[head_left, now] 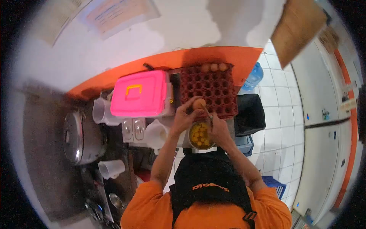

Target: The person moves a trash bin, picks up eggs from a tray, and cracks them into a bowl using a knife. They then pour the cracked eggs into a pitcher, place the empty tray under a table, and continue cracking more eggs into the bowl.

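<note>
Metal pot (80, 137) with its lid on stands at the far left of my head view. Next, I note a clear jug (102, 110) and, lower down, a white cup (111, 168). A pink-lidded box (139, 93) with a yellow handle follows, set near the orange band of the wall; two steel lids (133, 129) lie below it, with a white jug (156, 134) just beside them. At centre, I find the left hand (185, 119) with its fingers closed on an egg (199, 103), held over the near part of a dark red tray (211, 91). Three eggs (214, 67) sit in the tray's far row. Below the egg, on the worktop (230, 124), is a round bowl (190, 140) containing many yolks (200, 136). The right hand (219, 131), at the bowl's right side, has its fingers wrapped around a thin tool (208, 112) directed at the egg; its type, and whether it touches the shell, I cannot tell. Further right, I record a black bin (250, 114), a blue bottle (253, 77) on white floor tiles (280, 114), and a white fridge (322, 160).
</note>
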`<state>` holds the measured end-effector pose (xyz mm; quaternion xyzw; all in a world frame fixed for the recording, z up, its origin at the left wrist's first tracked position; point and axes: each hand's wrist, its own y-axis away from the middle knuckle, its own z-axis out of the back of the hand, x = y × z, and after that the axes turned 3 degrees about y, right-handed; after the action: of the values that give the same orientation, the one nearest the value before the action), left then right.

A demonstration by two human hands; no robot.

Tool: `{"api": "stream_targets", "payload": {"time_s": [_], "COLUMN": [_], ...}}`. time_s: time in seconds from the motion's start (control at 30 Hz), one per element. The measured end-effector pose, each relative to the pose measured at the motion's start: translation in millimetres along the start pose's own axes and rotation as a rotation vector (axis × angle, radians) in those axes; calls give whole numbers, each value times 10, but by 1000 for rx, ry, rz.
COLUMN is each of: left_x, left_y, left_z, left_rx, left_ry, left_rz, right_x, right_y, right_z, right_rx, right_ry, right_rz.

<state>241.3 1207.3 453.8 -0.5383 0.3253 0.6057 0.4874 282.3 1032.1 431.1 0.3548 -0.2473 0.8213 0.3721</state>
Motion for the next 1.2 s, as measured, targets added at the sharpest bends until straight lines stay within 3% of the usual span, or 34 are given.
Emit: {"api": "stream_targets", "payload": {"time_s": [0.03,0.1,0.13,0.2,0.23,0.27,0.3,0.37,0.4,0.67,0.73,0.8,0.83,0.9,0.97,1.03,1.1,1.17,1.2], "left_x": [82,262,335,396,381,371,419,606,670,1053,1265,1317,1223,1208,1315,1138,863,577,443], "left_y": [98,291,396,563,625,677,723,805,819,1042,1168,1224,1212,1218,1180,1083,887,697,588], "left_z": [14,57,53,-8,-47,-87,-128,-230,-261,-450,-436,-374,-297,-264,-264,-366,-544,-747,-798], "left_rx": [0,-33,-18,-4,10,27,28,5,7,-80,-7,65,103,152,67,42,12,84,87], "left_ry": [93,193,174,162,58,-48,-48,-347,-344,-469,-529,-586,-720,-854,-599,-424,-251,-362,-364], "left_rz": [50,96,126,157,60,-37,-34,-87,-84,-170,-126,-94,-158,-223,21,48,58,-180,-202], "right_x": [42,60,40,-61,-158,-289,-404,-620,-663,-767,-826,-996,-1092,-1139,-1044,-994,-1002,-837,-834], "right_y": [56,134,119,75,64,53,49,68,72,220,254,283,336,418,386,378,437,452,465], "right_z": [-15,52,39,-25,-68,-129,-200,-337,-381,-614,-607,-609,-646,-583,-461,-394,-326,-126,-16], "right_rx": [31,98,120,-25,-19,127,272,336,395,317,348,214,231,226,216,291,235,57,39], "right_ry": [-2,-93,-85,-163,-160,-216,-273,-296,-320,-128,-94,60,159,60,-39,-316,-416,-588,-587], "right_rz": [25,-166,-154,67,68,4,-61,-154,-245,-181,-180,294,252,121,1,-464,-473,-393,-379]}}
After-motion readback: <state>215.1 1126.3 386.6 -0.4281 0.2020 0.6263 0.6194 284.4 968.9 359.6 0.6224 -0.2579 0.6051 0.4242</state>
